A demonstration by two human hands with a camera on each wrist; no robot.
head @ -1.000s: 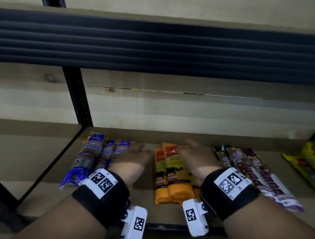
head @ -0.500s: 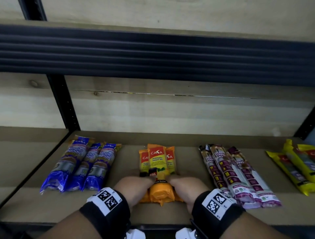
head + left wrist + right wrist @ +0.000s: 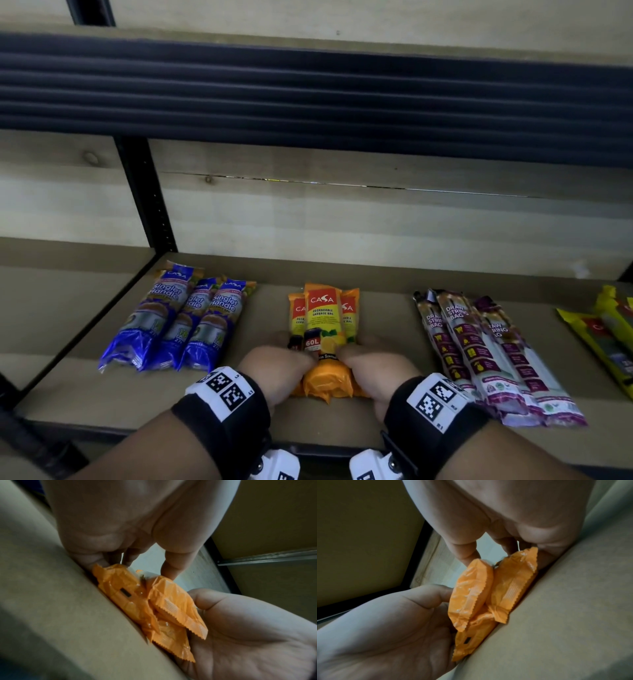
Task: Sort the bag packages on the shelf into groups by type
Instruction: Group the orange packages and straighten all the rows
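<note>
Three orange garbage-bag packages (image 3: 323,315) lie side by side at the middle of the shelf (image 3: 260,397), the middle one on top of the other two. My left hand (image 3: 277,366) and right hand (image 3: 376,371) hold their near ends from either side. In the left wrist view my left hand (image 3: 132,561) has its fingers down the side of the orange packages (image 3: 164,607) and its thumb on top. The right wrist view shows my right hand (image 3: 489,550) doing the same on the orange packages (image 3: 471,591).
Three blue singlet-handle packages (image 3: 178,322) lie grouped at the left, three purple draw-string packages (image 3: 479,349) at the right, and yellow packages (image 3: 609,329) at the far right edge. A black upright post (image 3: 147,195) stands at the back left, and a dark shelf beam (image 3: 308,92) runs overhead.
Both hands drew back from the far part of the shelf to the near ends of the orange packages and closed in on them from both sides, bunching them together.
</note>
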